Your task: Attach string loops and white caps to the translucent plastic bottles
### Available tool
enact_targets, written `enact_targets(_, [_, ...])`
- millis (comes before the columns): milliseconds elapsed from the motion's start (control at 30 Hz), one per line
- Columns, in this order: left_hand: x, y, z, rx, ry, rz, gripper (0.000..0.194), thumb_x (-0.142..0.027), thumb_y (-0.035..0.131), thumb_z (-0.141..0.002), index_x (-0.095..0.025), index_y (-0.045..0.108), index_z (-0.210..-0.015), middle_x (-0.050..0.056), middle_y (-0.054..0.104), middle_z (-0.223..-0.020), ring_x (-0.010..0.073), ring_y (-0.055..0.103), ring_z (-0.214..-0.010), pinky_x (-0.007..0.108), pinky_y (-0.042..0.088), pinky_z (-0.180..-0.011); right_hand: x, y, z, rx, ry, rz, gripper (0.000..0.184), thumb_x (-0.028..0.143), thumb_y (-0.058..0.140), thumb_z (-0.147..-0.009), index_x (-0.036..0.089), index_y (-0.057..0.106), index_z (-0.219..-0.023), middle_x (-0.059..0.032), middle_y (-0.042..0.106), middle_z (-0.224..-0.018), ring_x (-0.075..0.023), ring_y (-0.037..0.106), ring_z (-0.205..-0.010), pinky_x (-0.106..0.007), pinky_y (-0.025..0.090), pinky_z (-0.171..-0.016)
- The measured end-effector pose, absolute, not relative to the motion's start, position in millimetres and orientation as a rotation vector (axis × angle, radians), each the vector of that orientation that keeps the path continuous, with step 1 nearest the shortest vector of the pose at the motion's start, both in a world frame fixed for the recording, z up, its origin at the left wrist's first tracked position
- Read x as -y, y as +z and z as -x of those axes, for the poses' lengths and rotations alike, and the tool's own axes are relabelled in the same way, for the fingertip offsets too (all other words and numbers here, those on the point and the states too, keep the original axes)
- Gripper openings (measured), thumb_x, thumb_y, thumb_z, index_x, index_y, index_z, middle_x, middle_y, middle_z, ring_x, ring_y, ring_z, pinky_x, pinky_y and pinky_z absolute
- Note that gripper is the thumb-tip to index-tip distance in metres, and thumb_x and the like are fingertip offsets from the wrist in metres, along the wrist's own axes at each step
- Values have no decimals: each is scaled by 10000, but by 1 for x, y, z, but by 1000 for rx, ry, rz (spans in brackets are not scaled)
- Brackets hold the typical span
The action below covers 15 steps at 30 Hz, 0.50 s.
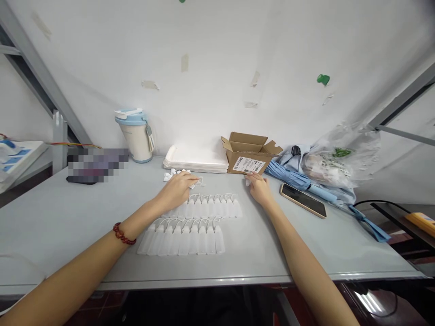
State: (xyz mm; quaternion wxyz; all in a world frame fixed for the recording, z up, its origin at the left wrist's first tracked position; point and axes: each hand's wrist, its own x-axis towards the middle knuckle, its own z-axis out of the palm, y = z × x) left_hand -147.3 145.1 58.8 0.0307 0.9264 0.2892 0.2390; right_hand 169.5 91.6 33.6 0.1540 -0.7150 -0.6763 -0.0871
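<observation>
White plastic bottles lie in two neat rows on a pale grey table, seen from the head cam looking fwd and down. Each bottle's long axis points roughly toward the person, w/ a thin white loop at the far end, and the rows run L to R. The left hand sits just past the far row, right above its L half and nearer the bottles than the right hand. Its fingers curl down, palm over; they may be holding something, but the view is poor, so I can't tell. A red bead bracelet circles that wrist, and a small heap of white bits lies just beyond the fingers. The right hand, past the far row's R end, pinches a small white piece in its fingertips, just by a cardboard box w/ open flaps and a printed label. Further back stand a stack of white paper trays and a pale flask w/ a blue lid. To the R lie a phone, a folded blue umbrella and a clear plastic bag.
</observation>
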Motion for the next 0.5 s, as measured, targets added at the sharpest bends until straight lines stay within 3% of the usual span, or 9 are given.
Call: enact_targets(500, [-130, 72, 146, -927, 928, -2643, 473, -58, 347, -776, -148, 615, -1155, 66, 627, -1204, 239, 526, -1093, 464, 464, -933, -86, 46, -157, 1865, -186, 1852, 353, 50, 394, -805, 120, 577, -1098, -172, 607, -1108, -274, 538, -1068, -394, 417, -886])
